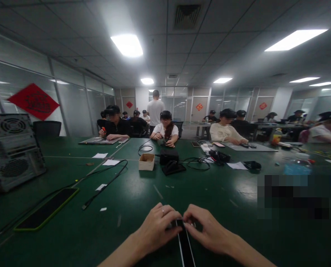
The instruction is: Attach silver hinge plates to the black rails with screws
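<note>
A long, narrow black strip with silver edges (pixel 185 246) runs from the bottom of the head view up between my hands. My left hand (pixel 158 227), with a ring on one finger, has its fingers and thumb closed around the strip's far end from the left. From the right, my right hand (pixel 207 229) pinches at the same end, its curled fingers and thumb against the strip's edge. My fingertips partly hide that end, and the near end runs out of view.
On the green table (pixel 143 189) stand a small open box (pixel 146 162) and a black box (pixel 168 156). A green-edged phone (pixel 48 208) and a black cable (pixel 105 183) lie left. A computer case (pixel 15 148) stands at far left. Several people sit across the table.
</note>
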### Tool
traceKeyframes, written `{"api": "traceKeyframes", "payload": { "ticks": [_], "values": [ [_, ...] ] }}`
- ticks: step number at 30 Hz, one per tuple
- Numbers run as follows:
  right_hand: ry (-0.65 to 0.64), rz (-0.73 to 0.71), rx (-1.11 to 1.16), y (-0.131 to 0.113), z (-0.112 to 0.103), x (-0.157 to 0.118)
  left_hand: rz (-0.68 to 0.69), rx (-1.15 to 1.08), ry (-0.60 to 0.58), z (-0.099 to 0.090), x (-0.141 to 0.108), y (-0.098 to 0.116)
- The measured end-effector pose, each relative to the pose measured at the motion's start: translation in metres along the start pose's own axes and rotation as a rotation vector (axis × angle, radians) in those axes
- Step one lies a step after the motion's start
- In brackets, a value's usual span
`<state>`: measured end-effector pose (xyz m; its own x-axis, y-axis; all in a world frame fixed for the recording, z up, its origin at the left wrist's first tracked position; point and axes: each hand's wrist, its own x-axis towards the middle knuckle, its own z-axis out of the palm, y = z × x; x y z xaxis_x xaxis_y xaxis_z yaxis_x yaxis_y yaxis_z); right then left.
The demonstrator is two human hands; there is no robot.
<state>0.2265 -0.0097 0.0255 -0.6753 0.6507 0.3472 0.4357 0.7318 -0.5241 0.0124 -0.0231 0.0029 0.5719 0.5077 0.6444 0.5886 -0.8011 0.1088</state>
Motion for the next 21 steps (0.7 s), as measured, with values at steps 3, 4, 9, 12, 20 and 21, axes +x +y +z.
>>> {"api": "traceKeyframes", "payload": {
  "ticks": [3, 4, 9, 12, 20, 21],
  "values": [
    [0.028, -0.026, 0.063, -0.005, 0.009, 0.0, 0.074, 0.033, 0.08, 0.004, 0.0, 0.001],
    [0.033, -0.021, 0.081, -0.005, 0.011, 0.0, 0.087, 0.04, 0.092, 0.004, 0.0, 0.002],
    [0.044, 0.005, 0.151, -0.003, 0.014, 0.0, 0.094, 0.014, 0.143, 0.001, 0.002, 0.004],
    [0.049, -0.01, 0.16, -0.002, 0.016, 0.0, 0.09, -0.023, 0.169, 0.0, 0.002, 0.006],
    [0.072, -0.028, 0.036, 0.012, 0.003, 0.0, -0.058, 0.016, -0.105, -0.016, 0.001, -0.015],
    [0.079, -0.031, 0.001, 0.017, 0.0, -0.001, -0.105, 0.025, -0.166, -0.019, 0.001, -0.019]
  ]
}}
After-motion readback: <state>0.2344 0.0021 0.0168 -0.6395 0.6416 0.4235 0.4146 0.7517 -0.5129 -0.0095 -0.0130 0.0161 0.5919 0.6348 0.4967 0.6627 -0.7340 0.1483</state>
